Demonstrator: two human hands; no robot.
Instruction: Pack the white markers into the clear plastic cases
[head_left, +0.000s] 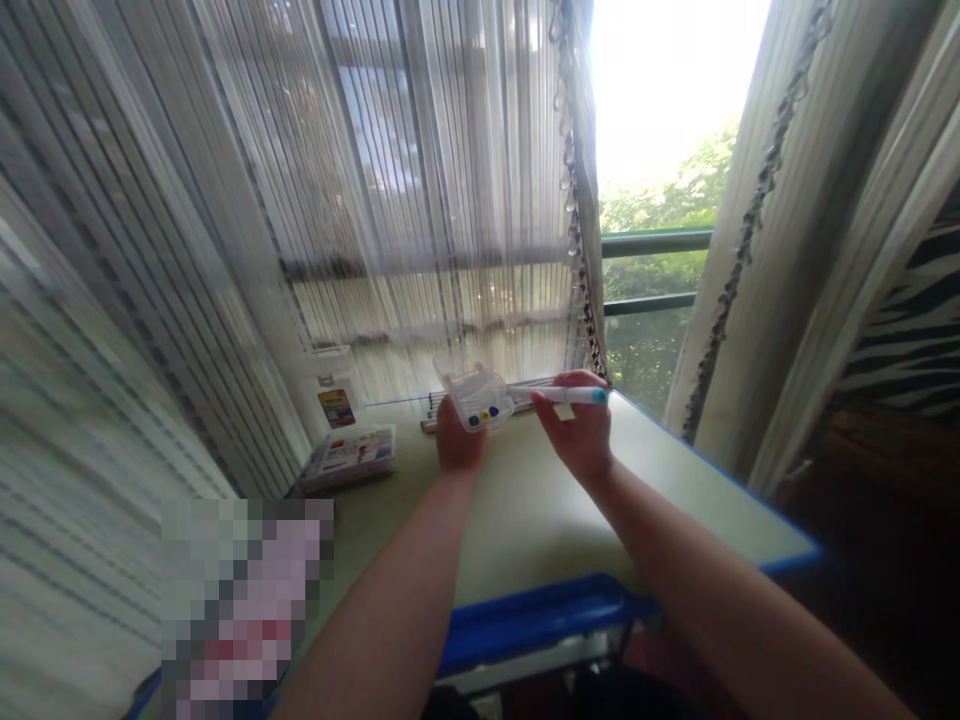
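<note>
My left hand (459,440) is wrapped round a clear plastic case (474,385), tilted with its open end toward me. Inside it, a few marker ends show in blue, yellow and dark tones. To the right, my right hand (581,430) grips a white marker (574,395) with a light-blue end, held level with its other end pointing toward the case. Behind both hands, several more markers (431,412) lie on the table, partly hidden by the hands and the case.
A flat printed box (352,455) lies at the table's left, with a clear container (330,385) bearing a label behind it. The pale table (525,530) has blue edging and a blue tray (532,620) at its front. Sheer curtains (420,200) hang just beyond.
</note>
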